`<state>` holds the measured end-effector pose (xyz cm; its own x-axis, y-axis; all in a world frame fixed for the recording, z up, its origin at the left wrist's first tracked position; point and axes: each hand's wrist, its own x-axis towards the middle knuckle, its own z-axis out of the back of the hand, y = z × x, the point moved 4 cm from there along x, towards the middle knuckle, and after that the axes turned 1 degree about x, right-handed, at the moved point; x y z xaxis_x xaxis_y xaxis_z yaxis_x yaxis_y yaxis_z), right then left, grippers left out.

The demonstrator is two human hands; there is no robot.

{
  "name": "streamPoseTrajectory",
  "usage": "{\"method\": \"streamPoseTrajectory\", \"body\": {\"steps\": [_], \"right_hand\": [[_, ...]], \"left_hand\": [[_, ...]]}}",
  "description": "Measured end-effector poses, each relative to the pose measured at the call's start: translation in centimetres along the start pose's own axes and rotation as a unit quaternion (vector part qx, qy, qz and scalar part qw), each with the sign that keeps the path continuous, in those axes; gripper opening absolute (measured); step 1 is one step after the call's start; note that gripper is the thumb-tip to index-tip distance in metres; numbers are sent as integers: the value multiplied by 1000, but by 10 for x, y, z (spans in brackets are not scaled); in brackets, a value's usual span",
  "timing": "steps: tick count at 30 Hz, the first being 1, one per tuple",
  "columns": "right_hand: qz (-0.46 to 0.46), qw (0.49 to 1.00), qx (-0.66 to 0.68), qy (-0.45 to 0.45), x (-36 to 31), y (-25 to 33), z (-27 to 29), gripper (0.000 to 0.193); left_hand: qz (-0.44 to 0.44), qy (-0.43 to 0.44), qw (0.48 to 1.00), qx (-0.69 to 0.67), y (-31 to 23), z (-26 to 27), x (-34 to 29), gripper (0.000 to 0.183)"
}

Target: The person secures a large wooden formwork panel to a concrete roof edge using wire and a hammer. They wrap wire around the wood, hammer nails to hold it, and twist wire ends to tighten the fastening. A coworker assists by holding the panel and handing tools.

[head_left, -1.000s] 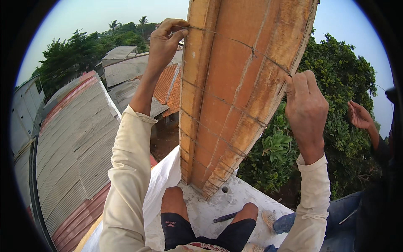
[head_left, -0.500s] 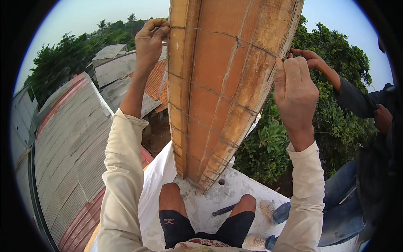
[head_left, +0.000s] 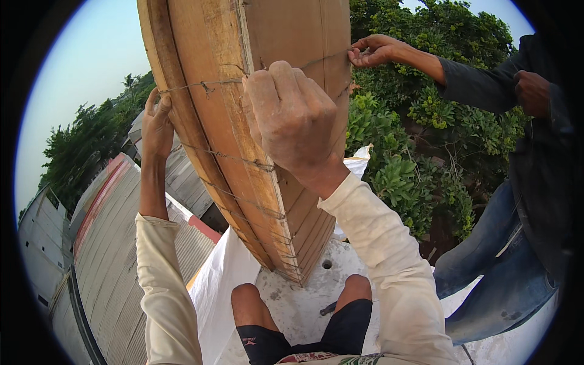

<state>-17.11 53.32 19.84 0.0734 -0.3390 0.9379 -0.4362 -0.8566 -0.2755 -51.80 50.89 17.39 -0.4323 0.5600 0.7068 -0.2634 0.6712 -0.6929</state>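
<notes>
A tall wooden column form [head_left: 222, 121] of boards and battens stands upright in front of me, bound by several rounds of thin tie wire [head_left: 210, 85]. My left hand [head_left: 158, 128] is raised at its far left edge, thumb and fingers pinching the wire where it bends around the batten. My right hand [head_left: 292, 115] is a fist against the corner between two faces, on the same round of wire. Its fingertips are hidden behind the knuckles. On the right face, a co-worker's hand [head_left: 372, 52] touches the wire at the far edge.
The form stands on a pale concrete slab [head_left: 286, 316] with a round hole [head_left: 327, 264]. A dark tool [head_left: 328, 308] lies between my knees. White sheeting [head_left: 222, 274] hangs at the left, above lower roofs [head_left: 131, 243]. The co-worker's jeans [head_left: 505, 286] are close on the right; trees stand behind.
The view has swung right, showing more of the form's right face. My right hand has come to the nearer corner, and the co-worker's hand now shows at the far right edge.
</notes>
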Motion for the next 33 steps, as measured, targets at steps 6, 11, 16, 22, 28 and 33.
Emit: {"method": "streamPoseTrajectory", "body": {"steps": [6,11,16,22,28,33], "right_hand": [[-17,999,32,-17,-3,1,0,16],[-29,996,83,-26,-5,-2,-4,22],[-40,995,85,-20,-9,0,-4,24],[-73,994,76,-10,-8,7,-3,27],[-155,983,88,-40,-19,15,-10,34],[-206,977,-10,-54,-33,24,-6,35]], "left_hand": [[57,32,995,-69,8,4,1,58],[36,3,997,-62,8,3,-2,56],[34,5,995,-96,13,3,1,57],[-49,55,987,-146,27,12,14,49],[-25,65,964,-258,58,13,32,67],[72,169,976,-117,107,7,7,66]]}}
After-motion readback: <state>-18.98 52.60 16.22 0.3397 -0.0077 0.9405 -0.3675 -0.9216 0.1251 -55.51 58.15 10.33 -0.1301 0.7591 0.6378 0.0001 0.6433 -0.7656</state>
